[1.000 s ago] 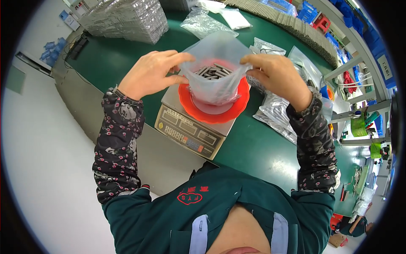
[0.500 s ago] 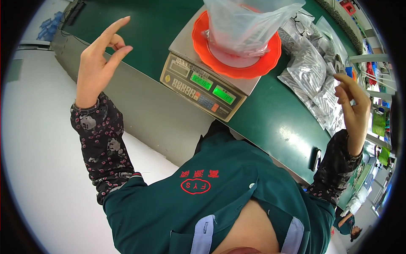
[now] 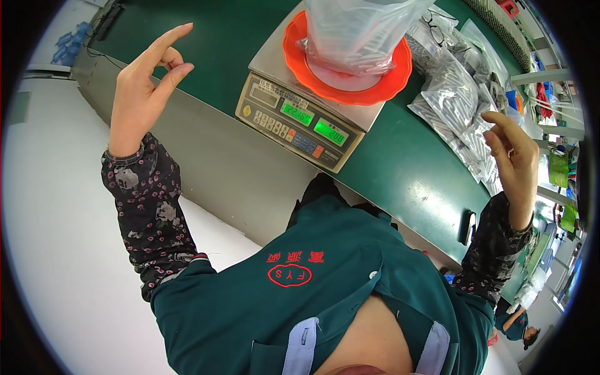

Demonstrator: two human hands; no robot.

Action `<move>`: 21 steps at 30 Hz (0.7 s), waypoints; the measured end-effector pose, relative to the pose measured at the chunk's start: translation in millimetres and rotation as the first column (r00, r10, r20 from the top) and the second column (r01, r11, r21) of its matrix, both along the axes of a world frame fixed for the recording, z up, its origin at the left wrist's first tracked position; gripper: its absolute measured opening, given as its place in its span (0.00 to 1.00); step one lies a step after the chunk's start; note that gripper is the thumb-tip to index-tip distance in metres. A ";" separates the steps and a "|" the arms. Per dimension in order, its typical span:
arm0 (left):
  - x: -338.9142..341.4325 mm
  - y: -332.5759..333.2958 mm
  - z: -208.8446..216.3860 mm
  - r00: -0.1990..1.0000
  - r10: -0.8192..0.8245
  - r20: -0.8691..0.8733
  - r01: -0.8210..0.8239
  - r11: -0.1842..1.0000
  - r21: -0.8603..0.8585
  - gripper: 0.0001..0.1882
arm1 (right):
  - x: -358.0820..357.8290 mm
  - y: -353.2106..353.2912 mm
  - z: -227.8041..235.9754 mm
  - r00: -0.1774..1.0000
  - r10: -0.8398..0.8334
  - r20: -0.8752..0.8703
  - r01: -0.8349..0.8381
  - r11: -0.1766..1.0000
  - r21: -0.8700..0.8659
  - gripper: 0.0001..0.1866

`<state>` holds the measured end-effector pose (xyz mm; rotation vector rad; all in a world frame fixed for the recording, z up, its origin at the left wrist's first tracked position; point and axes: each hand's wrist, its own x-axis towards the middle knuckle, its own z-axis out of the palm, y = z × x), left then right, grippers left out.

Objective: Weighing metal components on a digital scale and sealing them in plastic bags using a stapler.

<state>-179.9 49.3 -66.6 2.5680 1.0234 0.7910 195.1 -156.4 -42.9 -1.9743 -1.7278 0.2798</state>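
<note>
My left hand [image 3: 142, 90] hovers to the left of a digital counting scale [image 3: 294, 128], its index finger and thumb apart and nothing between them. On the scale's metal platform sits an orange-red scalloped dish [image 3: 350, 95]. In that dish stands a translucent plastic bag [image 3: 359, 40]; what it holds is blurred, and its top runs out of view. The scale's green displays are lit. Over at the right, my right hand [image 3: 516, 164] is raised beside clear bags of small metal-looking parts [image 3: 451, 94]. Its fingers are curved and apart, holding nothing.
The green table [image 3: 409, 187] runs under the scale and the bags. A pair of glasses [image 3: 435, 31] lies on the bags. Near the table's front edge is a small black object [image 3: 467, 227]. Another person [image 3: 517, 326] is far off at the lower right.
My right hand has shifted slightly left and down. My left hand is almost where it was. The readings on the scale's displays have changed, and the scale appears slightly higher in view.
</note>
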 end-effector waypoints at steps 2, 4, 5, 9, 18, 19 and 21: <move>0.3 -0.5 0.9 1.000 -0.002 0.003 0.002 1.000 -0.002 0.23 | -0.6 -2.4 0.4 1.000 -0.014 0.017 0.014 1.000 -0.012 0.10; 2.2 -0.1 1.7 1.000 -0.005 -0.004 0.005 1.000 0.013 0.23 | 1.3 -4.1 -0.1 0.999 -0.017 0.028 0.017 1.000 -0.003 0.10; 2.7 0.3 1.5 1.000 -0.006 -0.004 0.006 1.000 0.014 0.23 | 2.1 -4.4 -0.4 0.999 -0.019 0.039 0.019 1.000 0.003 0.10; 5.8 3.2 0.8 1.000 -0.021 0.007 0.021 1.000 -0.004 0.23 | 2.0 -3.5 -0.6 0.998 -0.001 0.056 0.001 1.000 0.002 0.11; 31.3 27.4 15.7 0.993 -0.113 -0.014 0.114 0.991 0.066 0.25 | 6.5 27.4 13.1 0.992 0.122 -0.042 -0.118 0.989 0.084 0.12; 44.3 27.6 21.2 0.991 -0.121 -0.049 0.125 0.988 0.085 0.27 | 1.3 40.7 21.1 0.990 0.139 -0.014 -0.136 0.985 0.110 0.14; 69.9 28.2 32.9 0.978 -0.172 -0.117 0.186 0.974 0.127 0.31 | -2.2 69.7 28.7 0.976 0.212 0.041 -0.216 0.967 0.137 0.19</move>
